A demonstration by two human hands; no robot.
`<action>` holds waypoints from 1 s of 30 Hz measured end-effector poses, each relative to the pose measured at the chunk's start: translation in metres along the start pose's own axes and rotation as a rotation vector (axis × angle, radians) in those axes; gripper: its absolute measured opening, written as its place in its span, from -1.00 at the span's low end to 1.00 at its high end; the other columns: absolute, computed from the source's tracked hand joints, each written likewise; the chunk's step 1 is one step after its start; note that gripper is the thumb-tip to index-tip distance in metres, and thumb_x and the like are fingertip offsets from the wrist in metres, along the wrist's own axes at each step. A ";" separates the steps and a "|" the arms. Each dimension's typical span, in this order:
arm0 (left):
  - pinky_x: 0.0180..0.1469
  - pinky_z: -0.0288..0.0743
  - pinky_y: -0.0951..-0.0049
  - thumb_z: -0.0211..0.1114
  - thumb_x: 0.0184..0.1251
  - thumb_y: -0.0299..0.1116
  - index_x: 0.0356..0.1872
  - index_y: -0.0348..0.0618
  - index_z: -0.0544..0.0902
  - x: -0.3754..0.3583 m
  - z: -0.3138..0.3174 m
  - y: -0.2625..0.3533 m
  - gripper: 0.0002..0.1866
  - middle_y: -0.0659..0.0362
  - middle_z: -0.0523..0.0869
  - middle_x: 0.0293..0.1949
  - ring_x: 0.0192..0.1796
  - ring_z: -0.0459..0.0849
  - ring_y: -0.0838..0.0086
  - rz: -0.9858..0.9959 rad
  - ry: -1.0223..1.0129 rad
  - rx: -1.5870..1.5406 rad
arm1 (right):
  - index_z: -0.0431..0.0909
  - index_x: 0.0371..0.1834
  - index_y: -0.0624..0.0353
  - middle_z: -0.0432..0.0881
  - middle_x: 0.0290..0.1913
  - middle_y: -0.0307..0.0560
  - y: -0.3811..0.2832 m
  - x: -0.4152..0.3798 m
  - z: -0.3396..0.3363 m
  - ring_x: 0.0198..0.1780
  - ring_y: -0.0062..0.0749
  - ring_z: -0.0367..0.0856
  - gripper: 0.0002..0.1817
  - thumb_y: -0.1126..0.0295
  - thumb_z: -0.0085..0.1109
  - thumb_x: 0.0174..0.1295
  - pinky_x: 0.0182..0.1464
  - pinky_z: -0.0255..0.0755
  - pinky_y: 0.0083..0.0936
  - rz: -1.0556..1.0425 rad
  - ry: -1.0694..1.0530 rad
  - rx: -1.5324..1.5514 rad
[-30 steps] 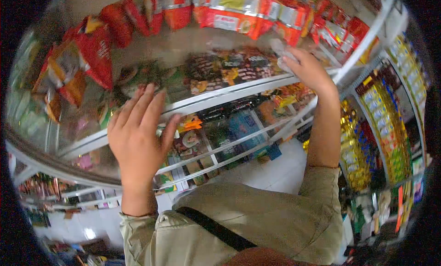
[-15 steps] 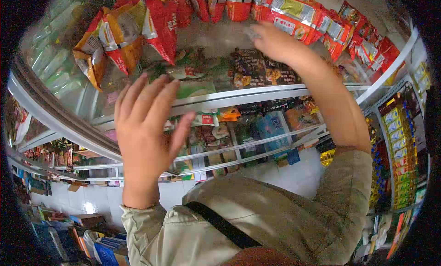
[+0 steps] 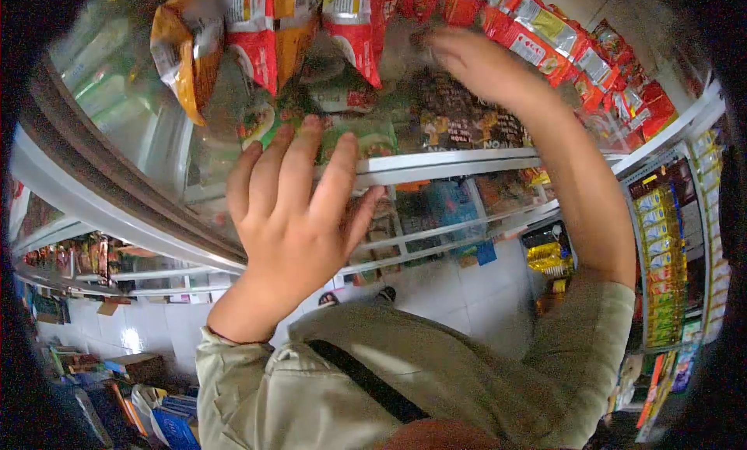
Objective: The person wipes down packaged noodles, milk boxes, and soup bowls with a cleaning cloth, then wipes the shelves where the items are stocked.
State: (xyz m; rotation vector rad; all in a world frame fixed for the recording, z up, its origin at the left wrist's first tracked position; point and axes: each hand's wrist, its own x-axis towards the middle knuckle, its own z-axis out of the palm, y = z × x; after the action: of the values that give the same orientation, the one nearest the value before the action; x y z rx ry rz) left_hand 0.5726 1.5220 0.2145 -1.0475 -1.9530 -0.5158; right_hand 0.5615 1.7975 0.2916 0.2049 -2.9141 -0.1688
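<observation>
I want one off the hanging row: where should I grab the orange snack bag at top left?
Grip the orange snack bag at its lower crimped end, coming from below: it hangs free, bottom edge exposed, beside the red bags.

A small grocery shop, seen from a shopper's head: white wire shelves (image 3: 436,164) run tier on tier, packed with noodle and snack packets (image 3: 459,127). Red and orange snack bags (image 3: 257,38) hang in strips overhead, more racks of sachets (image 3: 661,248) stand at the right, and cartons (image 3: 136,366) sit on the white tiled floor (image 3: 459,290).
</observation>
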 end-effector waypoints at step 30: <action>0.10 0.18 0.24 0.16 0.08 -0.02 -0.02 -0.05 0.52 -0.003 -0.004 -0.007 -0.53 0.10 0.51 -0.01 -0.02 0.47 0.27 0.062 -0.086 0.098 | 0.59 -0.37 0.23 0.61 -0.26 0.02 0.061 -0.200 -0.008 -0.10 -0.20 0.54 -0.78 0.39 0.04 -0.07 0.02 0.33 -0.42 0.562 0.412 0.085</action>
State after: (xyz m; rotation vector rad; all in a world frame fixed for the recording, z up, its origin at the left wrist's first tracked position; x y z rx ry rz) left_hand 0.5691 1.5142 0.2145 -1.0803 -1.9927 -0.3427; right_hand 0.7489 1.8866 0.2665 -0.5034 -2.4514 0.0818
